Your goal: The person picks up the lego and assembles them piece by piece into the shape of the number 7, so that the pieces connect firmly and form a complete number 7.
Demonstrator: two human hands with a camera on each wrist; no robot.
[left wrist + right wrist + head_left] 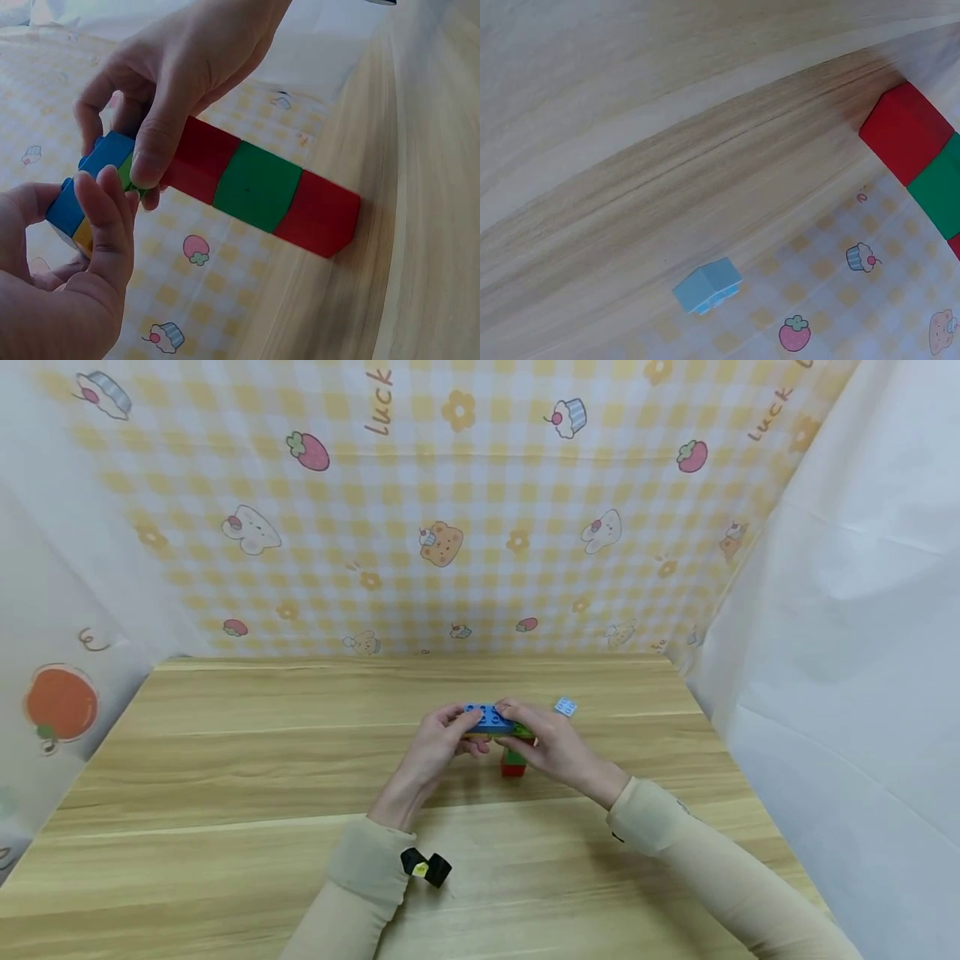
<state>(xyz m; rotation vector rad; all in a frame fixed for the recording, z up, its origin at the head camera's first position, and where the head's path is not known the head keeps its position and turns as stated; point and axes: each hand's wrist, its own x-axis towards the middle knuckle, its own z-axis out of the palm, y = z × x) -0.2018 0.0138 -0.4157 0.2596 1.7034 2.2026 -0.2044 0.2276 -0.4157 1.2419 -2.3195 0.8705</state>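
Note:
A long blue building brick [486,718] lies across the top of a tower, studs up. My left hand [433,747] pinches its left end, where a yellow brick [81,235] shows underneath in the left wrist view. The right hand [558,746] grips the other end, its thumb by a light green brick [127,171] just under the blue one. Below stand a red brick [201,159], a green brick [257,186] and another red brick [318,214], stacked upright on the table. Fingers partly hide the top joint. The right wrist view shows only the tower's lower part.
A light blue brick [566,706] lies on the wooden table [225,760], behind and right of the tower. A checked cloth [480,485] hangs at the back, with white sheets [847,610] at the sides. A black strap piece [426,867] sits by the left cuff.

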